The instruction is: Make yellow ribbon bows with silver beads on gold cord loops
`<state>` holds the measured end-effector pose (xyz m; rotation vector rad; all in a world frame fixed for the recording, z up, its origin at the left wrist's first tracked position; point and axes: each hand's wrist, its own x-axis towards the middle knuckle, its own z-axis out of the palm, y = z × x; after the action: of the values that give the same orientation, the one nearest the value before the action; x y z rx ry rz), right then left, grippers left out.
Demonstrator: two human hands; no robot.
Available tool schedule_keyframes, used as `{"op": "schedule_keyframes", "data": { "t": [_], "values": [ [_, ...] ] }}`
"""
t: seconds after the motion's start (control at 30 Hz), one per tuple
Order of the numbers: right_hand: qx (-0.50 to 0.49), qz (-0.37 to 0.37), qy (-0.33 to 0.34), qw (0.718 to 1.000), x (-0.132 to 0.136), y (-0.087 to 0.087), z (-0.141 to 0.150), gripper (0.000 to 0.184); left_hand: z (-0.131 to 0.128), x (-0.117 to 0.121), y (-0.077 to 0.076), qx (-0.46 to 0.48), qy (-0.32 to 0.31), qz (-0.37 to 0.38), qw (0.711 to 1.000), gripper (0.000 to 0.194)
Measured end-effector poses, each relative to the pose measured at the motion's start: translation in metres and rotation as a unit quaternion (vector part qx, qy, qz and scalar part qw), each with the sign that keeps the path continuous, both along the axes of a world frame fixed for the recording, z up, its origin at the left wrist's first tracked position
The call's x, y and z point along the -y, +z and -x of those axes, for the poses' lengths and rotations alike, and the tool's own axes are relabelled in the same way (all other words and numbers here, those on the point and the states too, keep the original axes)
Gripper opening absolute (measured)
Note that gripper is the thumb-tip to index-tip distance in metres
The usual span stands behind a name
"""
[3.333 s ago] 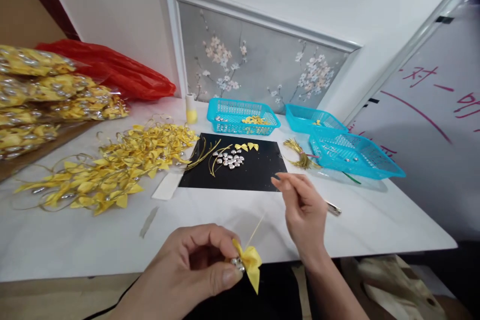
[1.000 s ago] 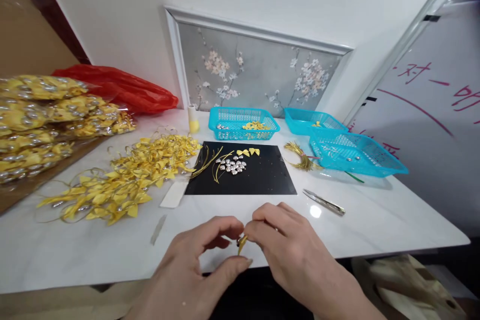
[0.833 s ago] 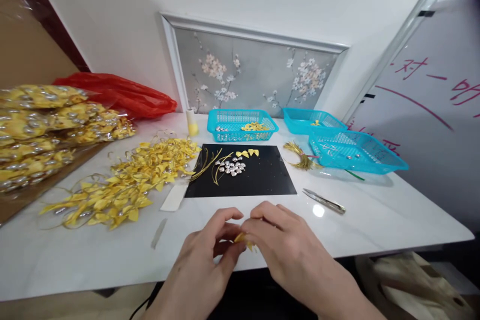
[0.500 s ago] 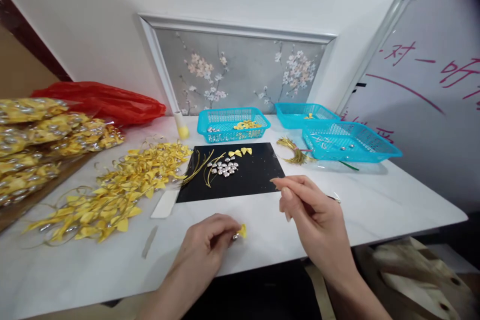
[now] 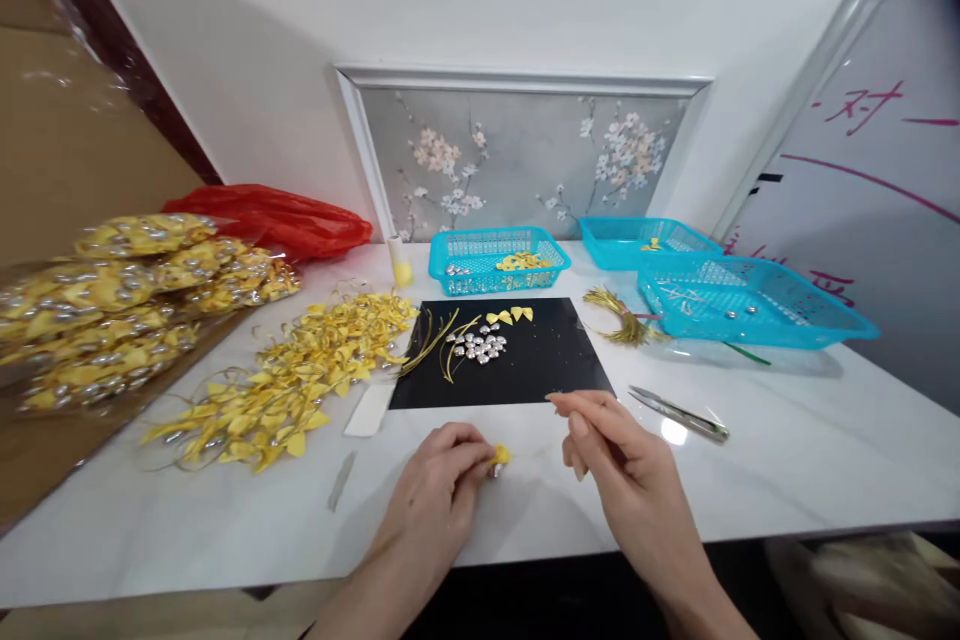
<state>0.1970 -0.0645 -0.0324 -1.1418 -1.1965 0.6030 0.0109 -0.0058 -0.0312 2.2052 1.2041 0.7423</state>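
My left hand (image 5: 439, 480) rests on the white table (image 5: 787, 460) near its front edge, fingers pinched on a small yellow ribbon bow (image 5: 499, 456) with a silver bead under it. My right hand (image 5: 619, 455) hovers just to the right, thumb and forefinger pressed together at their tips, apparently on a thin thread too fine to see clearly. Behind both hands lies a black mat (image 5: 525, 360) carrying silver beads (image 5: 484, 345), two yellow bows (image 5: 510, 316) and gold wire strands (image 5: 435, 340).
A heap of finished yellow bows (image 5: 300, 375) lies at left, bagged ones (image 5: 112, 310) on cardboard beyond, and a red bag (image 5: 277, 220). Three turquoise baskets (image 5: 499, 260) (image 5: 645, 240) (image 5: 750, 305) stand at the back. Metal tweezers (image 5: 679, 412) and a gold wire bundle (image 5: 622, 320) lie right of the mat.
The hands were together on the bow a second ago. My right hand has since drawn away up and to the right, still pinched, while my left hand keeps the bow low by the table.
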Motion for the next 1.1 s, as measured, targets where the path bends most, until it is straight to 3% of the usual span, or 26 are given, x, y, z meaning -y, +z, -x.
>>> {"op": "schedule_keyframes", "data": {
  "t": [0.13,0.27,0.4,0.57,0.73,0.93,1.1],
  "values": [
    [-0.060,0.046,0.004,0.997,-0.004,-0.019,0.004,0.026,0.006,0.001,0.004,-0.012,0.017,-0.005,1.000,0.029],
    [-0.117,0.089,-0.010,0.989,-0.008,-0.036,0.003,0.030,0.022,-0.013,0.020,-0.035,0.075,-0.035,0.996,0.028],
    [-0.155,0.082,0.002,0.985,-0.008,-0.038,0.006,0.033,0.031,-0.046,0.048,-0.075,0.130,-0.092,0.984,0.027],
    [-0.177,0.064,0.018,0.982,-0.008,-0.033,0.011,0.039,0.013,-0.100,0.073,-0.174,0.117,-0.087,0.974,0.022],
    [-0.184,0.064,0.014,0.981,-0.009,-0.035,0.009,0.038,-0.010,-0.133,0.063,-0.258,0.094,-0.039,0.961,0.029],
    [-0.188,0.068,0.035,0.979,-0.012,-0.032,0.005,0.033,-0.014,-0.138,0.039,-0.317,0.116,0.005,0.941,0.031],
    [-0.199,0.067,0.049,0.977,-0.014,-0.036,0.004,0.033,-0.018,-0.136,0.033,-0.314,0.145,0.017,0.938,0.032]
  ]
}}
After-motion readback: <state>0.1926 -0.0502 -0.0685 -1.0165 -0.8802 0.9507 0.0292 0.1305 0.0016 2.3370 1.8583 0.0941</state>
